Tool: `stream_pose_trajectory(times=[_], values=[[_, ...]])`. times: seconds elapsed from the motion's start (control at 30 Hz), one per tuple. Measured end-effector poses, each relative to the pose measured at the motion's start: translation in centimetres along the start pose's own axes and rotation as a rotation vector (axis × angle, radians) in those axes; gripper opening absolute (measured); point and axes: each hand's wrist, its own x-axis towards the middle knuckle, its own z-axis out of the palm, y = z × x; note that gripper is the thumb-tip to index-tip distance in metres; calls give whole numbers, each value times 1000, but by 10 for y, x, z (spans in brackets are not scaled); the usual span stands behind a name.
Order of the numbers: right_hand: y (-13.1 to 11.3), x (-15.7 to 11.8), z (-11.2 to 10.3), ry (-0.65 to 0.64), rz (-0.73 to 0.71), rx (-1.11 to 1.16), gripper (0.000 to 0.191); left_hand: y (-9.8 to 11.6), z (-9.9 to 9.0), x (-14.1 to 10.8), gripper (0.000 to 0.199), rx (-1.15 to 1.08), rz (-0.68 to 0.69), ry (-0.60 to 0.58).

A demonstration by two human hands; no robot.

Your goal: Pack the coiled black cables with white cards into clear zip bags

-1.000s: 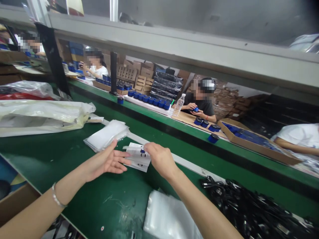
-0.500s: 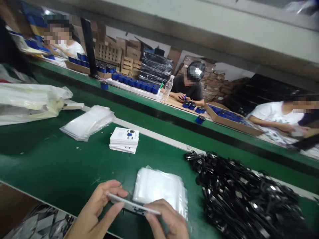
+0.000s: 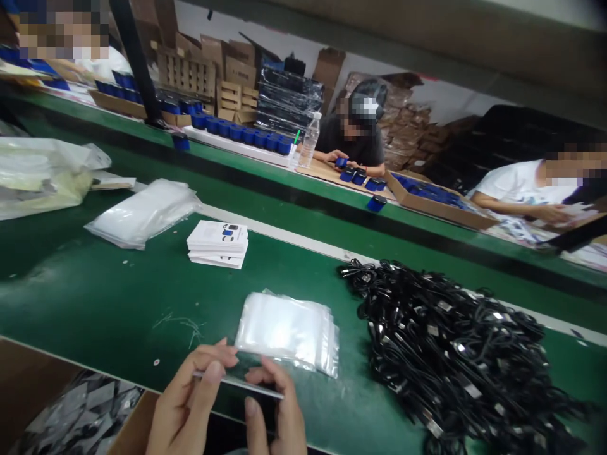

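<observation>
My left hand (image 3: 187, 401) pinches the left end of a thin white booklet (image 3: 239, 384) between thumb and fingers. The booklet is seen almost edge-on, so its face is hidden. My right hand (image 3: 287, 414) is curled round its right end, with the thumb in front and the fingers behind. Just beyond my hands, a pile of clear plastic zip bags (image 3: 284, 332) lies on the green table (image 3: 118, 303). Farther back sits a stack of white printed booklets (image 3: 218, 240). To the right spreads a large heap of black cables (image 3: 455, 360).
More plastic bags (image 3: 145, 212) lie at the back left beside a large plastic sack (image 3: 42, 174). At lower left, below the table edge, is a carton (image 3: 130, 423) with filled bags. Across the bench, several people work near blue-and-black devices (image 3: 237, 131) and a bottle (image 3: 310, 139).
The booklet has tilted from showing some print to nearly edge-on. My right hand has moved left, closer to my left hand. The camera view has shifted slightly.
</observation>
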Motion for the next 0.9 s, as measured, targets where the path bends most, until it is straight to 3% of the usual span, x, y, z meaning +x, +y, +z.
stream_pose_trajectory(times=[0.1, 0.27, 0.47, 0.57, 0.67, 0.77, 0.9], values=[[-1, -1, -6, 19, 41, 13, 32, 4, 5, -2, 21, -11, -10, 18], [0, -1, -14, 25, -10, 18, 27, 3, 7, -6, 22, -132, -132, 4], [0, 7, -19, -72, -82, -23, 23, 5, 8, -5, 26, -131, -59, -45], [0, 13, -26, -160, -125, -10, 19, 12, 13, -5, 27, -173, -49, -13], [1, 12, -31, -182, -72, -21, 18, 19, 18, -7, 29, -231, -91, 50], [2, 8, -33, -121, 35, -48, 31, 21, 21, -8, 31, -264, -127, 41], [3, 12, -34, -205, -37, 25, 26, 20, 21, -7, 29, -283, -116, 64]])
